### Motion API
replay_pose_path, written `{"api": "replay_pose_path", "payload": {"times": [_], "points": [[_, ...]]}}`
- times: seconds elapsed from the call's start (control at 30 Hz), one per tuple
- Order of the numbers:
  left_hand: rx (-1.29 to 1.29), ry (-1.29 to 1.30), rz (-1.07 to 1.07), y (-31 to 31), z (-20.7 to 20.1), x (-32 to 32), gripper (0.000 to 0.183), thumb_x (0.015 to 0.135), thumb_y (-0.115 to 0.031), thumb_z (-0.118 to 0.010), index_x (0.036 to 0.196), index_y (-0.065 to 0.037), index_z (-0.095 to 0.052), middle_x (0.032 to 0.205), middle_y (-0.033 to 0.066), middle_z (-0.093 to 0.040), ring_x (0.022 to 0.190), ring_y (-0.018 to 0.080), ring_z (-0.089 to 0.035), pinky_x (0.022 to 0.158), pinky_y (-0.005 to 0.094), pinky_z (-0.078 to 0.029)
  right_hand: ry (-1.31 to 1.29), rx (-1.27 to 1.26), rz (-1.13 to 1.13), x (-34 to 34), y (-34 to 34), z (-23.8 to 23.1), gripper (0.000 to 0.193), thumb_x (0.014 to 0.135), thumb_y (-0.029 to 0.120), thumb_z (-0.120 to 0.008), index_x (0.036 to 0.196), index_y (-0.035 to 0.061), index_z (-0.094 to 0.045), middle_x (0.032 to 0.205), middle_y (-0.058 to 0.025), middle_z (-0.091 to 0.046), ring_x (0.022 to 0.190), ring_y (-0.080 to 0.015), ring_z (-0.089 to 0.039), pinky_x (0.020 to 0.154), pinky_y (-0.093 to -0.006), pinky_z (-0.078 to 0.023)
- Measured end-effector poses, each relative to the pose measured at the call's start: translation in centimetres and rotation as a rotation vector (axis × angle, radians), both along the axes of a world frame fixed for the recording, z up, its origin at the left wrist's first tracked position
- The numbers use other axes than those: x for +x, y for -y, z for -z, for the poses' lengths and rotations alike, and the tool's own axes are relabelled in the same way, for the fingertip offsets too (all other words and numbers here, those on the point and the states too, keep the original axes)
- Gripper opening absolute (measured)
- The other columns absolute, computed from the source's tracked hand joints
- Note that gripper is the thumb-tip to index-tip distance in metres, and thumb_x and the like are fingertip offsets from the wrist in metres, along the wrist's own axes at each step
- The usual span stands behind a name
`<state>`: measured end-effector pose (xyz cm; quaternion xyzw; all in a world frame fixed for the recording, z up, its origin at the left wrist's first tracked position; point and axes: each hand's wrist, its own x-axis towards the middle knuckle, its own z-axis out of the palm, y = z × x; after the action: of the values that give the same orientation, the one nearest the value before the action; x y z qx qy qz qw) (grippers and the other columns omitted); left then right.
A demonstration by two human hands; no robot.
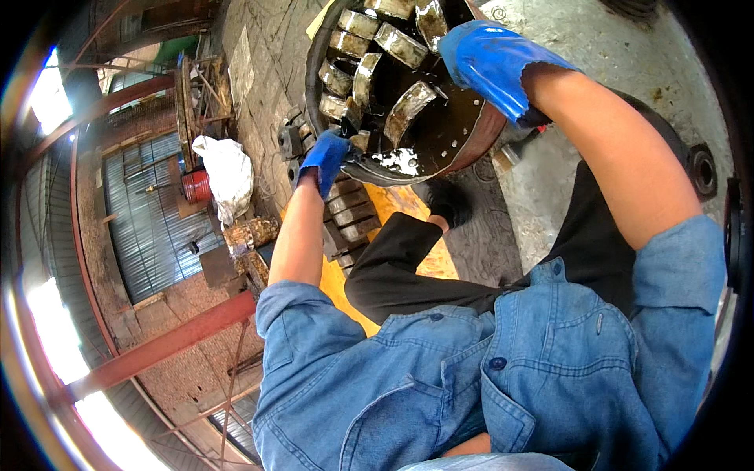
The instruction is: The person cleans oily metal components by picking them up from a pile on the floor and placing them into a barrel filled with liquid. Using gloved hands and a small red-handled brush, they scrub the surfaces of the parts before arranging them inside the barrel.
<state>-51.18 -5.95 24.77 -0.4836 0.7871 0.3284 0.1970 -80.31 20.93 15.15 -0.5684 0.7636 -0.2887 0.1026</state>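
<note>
A round, dark tub (481, 145) holds brown, oily liquid and several curved metal pieces (408, 110), some standing up out of it. My left hand (328, 155), in a blue glove, is closed at the tub's near left rim. Something dark is at its fingers; whether that is the rim or a metal piece does not show clearly. My right hand (483, 67), also blue-gloved, reaches over the tub's right side, close to the far pieces. Its back faces me, so its fingers are mostly hidden.
Ribbed metal blocks (348, 210) stand left of and below the tub, by a yellow surface (390, 206). On the floor to the right lies a brush (510, 155). A round metal part (701, 171) is at far right. A white cloth bundle (226, 177) is at left.
</note>
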Motion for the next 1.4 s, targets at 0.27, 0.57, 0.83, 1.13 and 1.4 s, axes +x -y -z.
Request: {"api": "replay_pose_path", "payload": {"times": [0.27, 0.57, 0.83, 1.13, 1.4], "points": [[0.281, -0.244, -0.233, 1.9, 1.7, 2.4, 0.025, 0.098, -0.013, -0.062, 0.118, 0.0, -0.071, 0.093, 0.007, -0.076, 0.077, 0.0132, -0.069, 0.064, 0.025, -0.052, -0.001, 0.189, -0.097, 1.1, 1.0, -2.1, 0.018, 0.073, 0.013, -0.082, 0.063, 0.0057, -0.069, 0.061, -0.0119, -0.065, 0.058, -0.0282, -0.067, 0.052, -0.0395, -0.051], [0.198, -0.084, -0.065, 3.3, 2.9, -0.1, 0.028, 0.1, -0.008, -0.058, 0.123, 0.003, -0.068, 0.099, 0.0119, -0.076, 0.082, 0.0188, -0.073, 0.073, 0.0294, -0.058, -0.011, 0.092, -0.041, -0.7, 1.3, 4.0, 0.011, 0.074, 0.013, -0.079, 0.072, 0.0041, -0.071, 0.067, -0.0137, -0.068, 0.062, -0.0305, -0.069, 0.054, -0.0389, -0.053], [0.147, -0.101, -0.072, 3.7, 2.9, 1.3, 0.026, 0.099, -0.009, -0.059, 0.12, 0.001, -0.071, 0.095, 0.0094, -0.075, 0.073, 0.0178, -0.069, 0.065, 0.03, -0.054, -0.02, 0.367, 0.016, 1.1, 0.9, -3.1, 0.016, 0.062, 0.018, -0.082, 0.074, 0.0073, -0.078, 0.074, -0.0186, -0.072, 0.069, -0.0345, -0.074, 0.059, -0.0473, -0.056], [-0.005, -0.086, 0.047, 0.0, -1.0, -1.6, 0.024, 0.098, -0.015, -0.062, 0.112, 0.0, -0.075, 0.088, 0.0066, -0.073, 0.072, 0.0144, -0.064, 0.065, 0.0318, -0.051, -0.128, 0.051, -0.012, 0.5, 0.6, 2.9, 0.008, 0.063, 0.016, -0.081, 0.069, 0.0112, -0.077, 0.069, -0.0174, -0.07, 0.066, -0.0352, -0.072, 0.056, -0.0455, -0.055], [-0.723, 0.398, 0.503, 2.5, -0.9, -0.8, 0.03, 0.092, -0.02, -0.062, 0.11, 0.0, -0.075, 0.111, 0.0298, -0.072, 0.107, 0.0474, -0.07, 0.087, 0.0536, -0.057, -0.122, 0.205, -0.006, 0.9, 0.8, 0.8, 0.012, 0.064, 0.015, -0.08, 0.072, 0.0071, -0.078, 0.07, -0.019, -0.07, 0.068, -0.036, -0.073, 0.059, -0.0445, -0.057]]}}
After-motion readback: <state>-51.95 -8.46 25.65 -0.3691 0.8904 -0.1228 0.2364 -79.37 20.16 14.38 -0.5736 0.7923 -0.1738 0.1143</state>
